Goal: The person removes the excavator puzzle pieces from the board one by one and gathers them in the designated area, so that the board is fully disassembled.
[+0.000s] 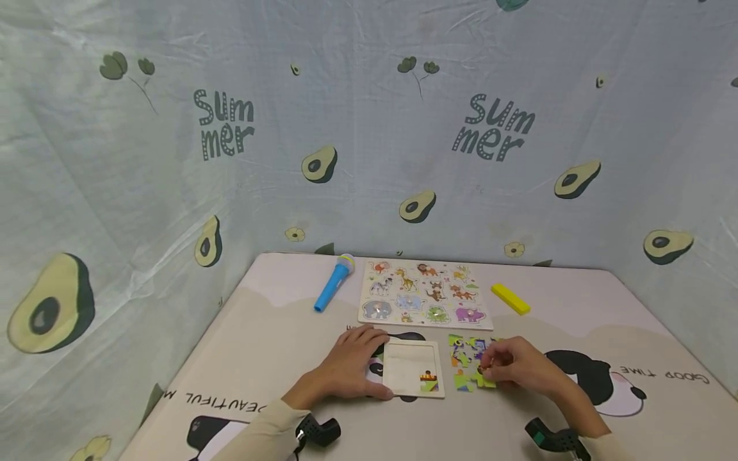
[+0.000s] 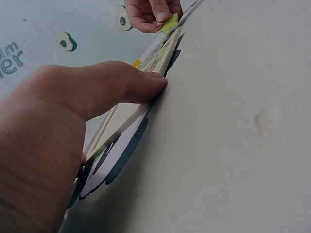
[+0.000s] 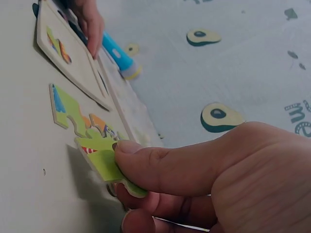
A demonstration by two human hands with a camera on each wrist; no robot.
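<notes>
My left hand [image 1: 353, 366] grips the left side of a pale wooden puzzle tray [image 1: 403, 342], its thumb [image 2: 141, 90] on the near edge. One printed puzzle piece [image 1: 429, 380] lies in the tray's lower right corner. To the right of the tray, my right hand [image 1: 521, 366] pinches a green puzzle piece [image 3: 104, 160] between thumb and fingers. That piece is tilted up over the table in the right wrist view. Other loose puzzle pieces [image 1: 463, 383] lie grouped beside the tray, partly hidden by the right hand.
An animal peg puzzle board [image 1: 418, 325] lies behind the tray. To its left is a blue toy microphone [image 1: 331, 288], and to its right a yellow block [image 1: 510, 299]. The printed cloth wall [image 1: 369, 128] rises behind the table [image 1: 288, 282].
</notes>
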